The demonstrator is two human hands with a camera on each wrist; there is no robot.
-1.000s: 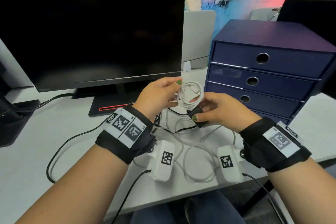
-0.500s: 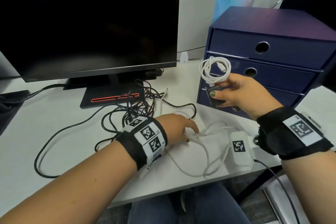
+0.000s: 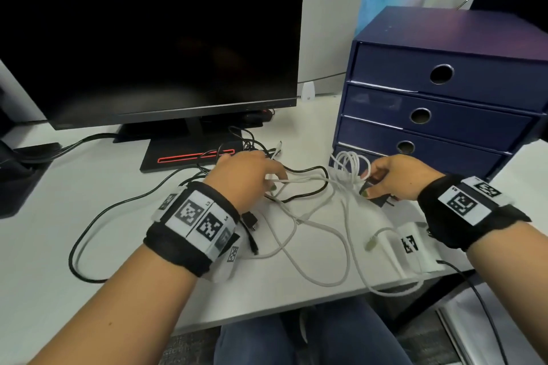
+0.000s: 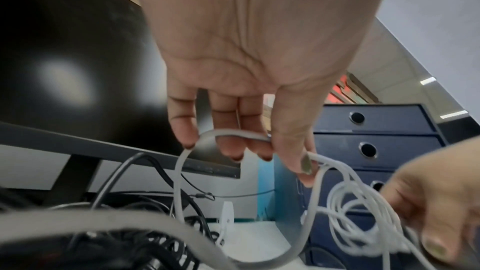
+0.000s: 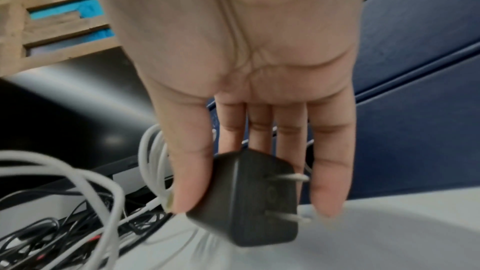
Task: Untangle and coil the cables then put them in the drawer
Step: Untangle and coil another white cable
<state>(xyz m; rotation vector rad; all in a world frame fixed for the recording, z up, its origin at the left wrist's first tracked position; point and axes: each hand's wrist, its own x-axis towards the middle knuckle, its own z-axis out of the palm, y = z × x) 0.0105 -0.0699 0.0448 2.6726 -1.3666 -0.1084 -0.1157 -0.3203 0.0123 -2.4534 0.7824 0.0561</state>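
My right hand (image 3: 394, 176) grips a black plug adapter (image 5: 253, 194) with a coiled white cable (image 3: 351, 164) attached; it is low over the desk in front of the navy drawer unit (image 3: 444, 104). My left hand (image 3: 249, 176) pinches a loose white cable (image 4: 233, 133) between thumb and fingers near the middle of the desk. More of that white cable (image 3: 314, 243) loops across the white desk (image 3: 44, 231) toward the front edge. A tangle of black cables (image 3: 246, 145) lies by the monitor stand, partly hidden by my left hand.
A large dark monitor (image 3: 148, 35) stands at the back left, its base (image 3: 189, 154) just beyond my left hand. All drawers of the unit look closed. A black cable (image 3: 98, 216) loops at the left. The desk's front edge is close below the hands.
My right hand has dropped with the coil and adapter from beside the drawers to the desk. My left hand left the coil, went down to the desk and took hold of a loose white cable.
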